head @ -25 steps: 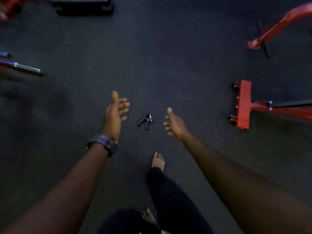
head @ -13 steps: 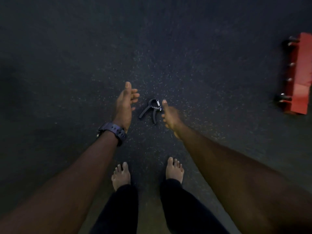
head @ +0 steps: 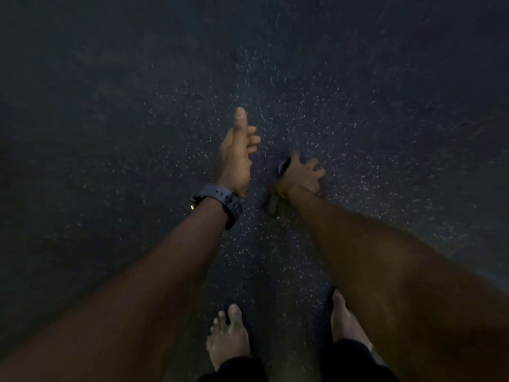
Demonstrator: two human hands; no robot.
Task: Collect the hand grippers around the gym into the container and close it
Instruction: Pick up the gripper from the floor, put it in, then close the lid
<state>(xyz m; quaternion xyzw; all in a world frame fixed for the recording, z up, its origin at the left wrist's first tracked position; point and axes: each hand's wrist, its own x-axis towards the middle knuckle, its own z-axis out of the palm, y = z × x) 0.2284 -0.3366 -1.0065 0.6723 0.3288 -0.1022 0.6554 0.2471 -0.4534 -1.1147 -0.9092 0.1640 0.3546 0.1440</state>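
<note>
A black hand gripper [head: 272, 205] lies on the dark speckled gym floor. My right hand [head: 301, 176] is down on top of it with the fingers curled over its middle. Only its coil end, left of my thumb, and one handle tip below my wrist stick out. My left hand [head: 236, 157] hovers just left of it, holding nothing, with the thumb pointing forward and the fingers loosely bent. A dark watch [head: 220, 202] sits on my left wrist. No container is in view.
My two bare feet [head: 228, 334] stand on the rubber floor [head: 110, 119] close below the hands, with dark trouser legs at the bottom edge. Nothing else shows on the floor around me.
My view has dropped closer to the floor and the red equipment has left the frame. My right hand has moved from beside the hand gripper onto it and closed over it.
</note>
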